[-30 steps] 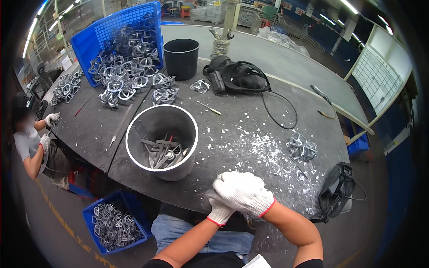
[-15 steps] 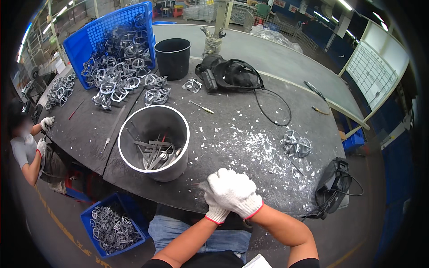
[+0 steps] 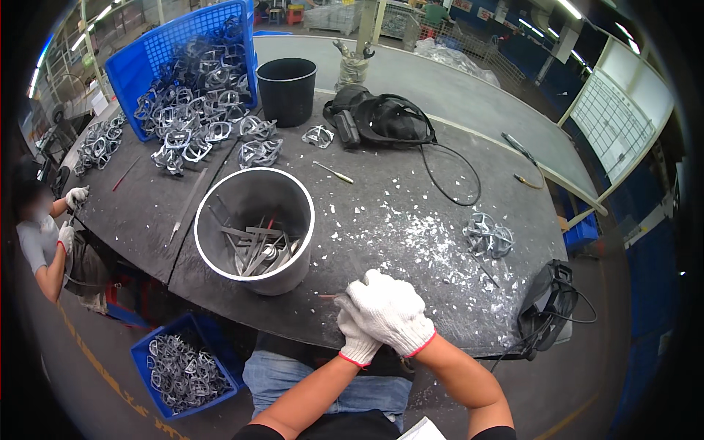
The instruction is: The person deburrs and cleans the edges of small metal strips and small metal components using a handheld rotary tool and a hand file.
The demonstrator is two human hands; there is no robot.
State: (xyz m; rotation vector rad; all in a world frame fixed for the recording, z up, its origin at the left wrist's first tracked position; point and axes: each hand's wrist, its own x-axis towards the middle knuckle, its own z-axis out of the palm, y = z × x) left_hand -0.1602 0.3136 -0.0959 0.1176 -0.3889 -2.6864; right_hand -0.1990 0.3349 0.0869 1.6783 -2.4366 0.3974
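Both my hands wear white knit gloves with red cuffs and are together over the table's near edge. My right hand (image 3: pixel 390 311) is closed and lies on top of my left hand (image 3: pixel 356 339), covering most of its fingers. My left hand is closed too; anything between the two is hidden. A thin reddish rod (image 3: pixel 328 296) shows just left of the gloves; I cannot tell whether it is held or lies on the table. Left of my hands stands a grey bucket (image 3: pixel 293 275) with a white rim, holding files and other slim metal tools (image 3: pixel 257 249).
Grey metal frame parts (image 3: pixel 488 235) lie right among white flakes (image 3: pixel 422 238). More spill from a tipped blue crate (image 3: pixel 132 95). A black bucket (image 3: pixel 286 92), black headgear (image 3: pixel 381 121), a light-handled tool (image 3: pixel 334 172) lie beyond. A co-worker (image 3: pixel 44 242) is at left.
My gloved hands stay clasped, with the right hand tilted a little differently and slightly farther right. More of the reddish rod shows left of them. The whole view has shifted slightly.
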